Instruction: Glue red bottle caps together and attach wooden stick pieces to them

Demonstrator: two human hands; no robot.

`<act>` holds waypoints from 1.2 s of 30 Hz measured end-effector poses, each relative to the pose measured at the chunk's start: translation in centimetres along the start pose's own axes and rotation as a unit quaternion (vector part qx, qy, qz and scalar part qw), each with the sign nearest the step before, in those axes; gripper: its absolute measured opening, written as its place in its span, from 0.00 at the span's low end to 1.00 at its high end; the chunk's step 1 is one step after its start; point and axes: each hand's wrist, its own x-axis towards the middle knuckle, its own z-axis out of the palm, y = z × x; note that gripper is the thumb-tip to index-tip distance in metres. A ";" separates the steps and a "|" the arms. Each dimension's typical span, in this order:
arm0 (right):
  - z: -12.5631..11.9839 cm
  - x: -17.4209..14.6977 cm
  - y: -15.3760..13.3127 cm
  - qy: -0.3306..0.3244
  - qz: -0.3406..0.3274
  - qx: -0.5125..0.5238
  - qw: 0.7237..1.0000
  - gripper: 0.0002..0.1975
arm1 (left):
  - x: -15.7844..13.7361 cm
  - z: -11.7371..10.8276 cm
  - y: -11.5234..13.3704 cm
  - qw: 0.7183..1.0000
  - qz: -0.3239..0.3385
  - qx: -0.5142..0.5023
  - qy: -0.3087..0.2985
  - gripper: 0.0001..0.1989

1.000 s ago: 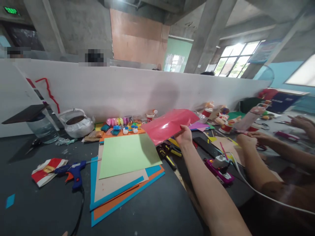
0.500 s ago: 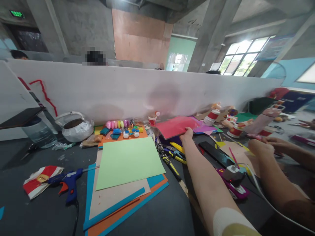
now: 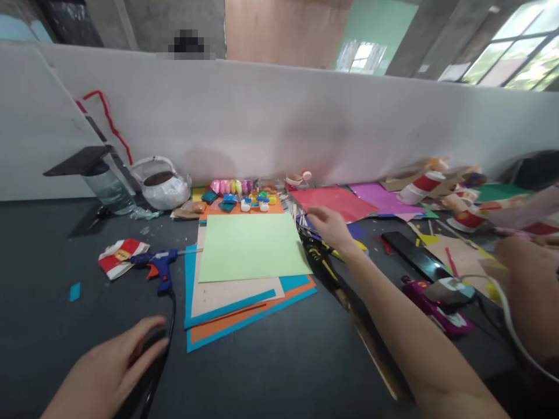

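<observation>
My left hand (image 3: 114,365) is over the near left of the dark table, thumb and fingers curved and apart, beside the black cord of a blue glue gun (image 3: 162,269). The glue gun's nozzle lies on a red-and-white paper piece (image 3: 121,259). Reaching forward, my right hand (image 3: 332,228) has its fingers loosely extended over pliers with black and yellow handles (image 3: 322,261). I see nothing held in it, though its fingertips partly cover the tools. Left of it, a light green sheet (image 3: 253,247) tops a stack of coloured sheets. A red sheet (image 3: 334,201) lies just beyond the hand.
Coloured clay packs (image 3: 233,187) and a white basket-like pot (image 3: 161,189) stand along the white partition (image 3: 244,116). A water bottle (image 3: 109,189) leans at left. At right are a black phone-like slab (image 3: 414,256), a power strip (image 3: 439,308) and another person's arm (image 3: 530,291).
My right hand has let go of the red sheet, which now lies flat at the back, and has moved over the tools. My left hand has come into view. The view has tilted down.
</observation>
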 end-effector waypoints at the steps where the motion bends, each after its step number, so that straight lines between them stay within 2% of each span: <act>1: 0.5 -1.5 -0.9 -0.043 -0.036 -0.024 0.998 0.13 | 0.9 -0.5 1.1 0.999 0.019 0.027 -0.005 0.18; 3: 1.4 -4.1 -2.4 -0.092 -0.081 -0.083 0.989 0.15 | 3.0 -1.3 3.3 0.994 0.024 0.104 -0.032 0.18; 5: 2.0 -6.0 -3.3 -0.103 -0.092 -0.150 0.979 0.16 | 5.0 -1.6 5.0 0.985 0.039 0.161 -0.047 0.18; 7: 2.2 -7.1 -3.5 -0.100 -0.090 -0.209 0.969 0.16 | 6.9 -1.6 5.8 0.977 0.084 0.193 -0.042 0.17; 11: 2.5 -7.4 -3.5 -0.093 -0.094 -0.278 0.951 0.19 | 9.7 -0.9 5.7 0.969 0.129 0.202 -0.066 0.14; 14: 2.7 -7.4 -3.6 -0.085 -0.093 -0.302 0.945 0.21 | 10.9 -0.4 5.3 0.961 0.163 0.207 -0.077 0.07; 16: 2.9 -7.4 -3.6 -0.081 -0.091 -0.311 0.943 0.21 | 11.4 -0.1 5.1 0.957 0.188 0.209 -0.078 0.06; 22: 3.5 -7.4 -3.1 -0.071 -0.092 -0.310 0.944 0.19 | 12.1 0.4 4.5 0.949 0.242 0.195 -0.049 0.12; 28: 3.2 -7.3 -2.7 -0.040 -0.113 -0.272 0.955 0.22 | 13.2 -0.3 4.1 0.959 0.242 0.143 0.017 0.13; 32: 1.8 -7.6 -3.5 -0.051 -0.195 -0.213 0.956 0.21 | 13.7 -1.3 4.2 0.964 0.235 0.110 0.052 0.13; 36: 0.8 -8.2 -4.4 -0.109 -0.311 -0.152 0.932 0.17 | 13.5 -1.7 4.8 0.965 0.238 0.083 0.067 0.12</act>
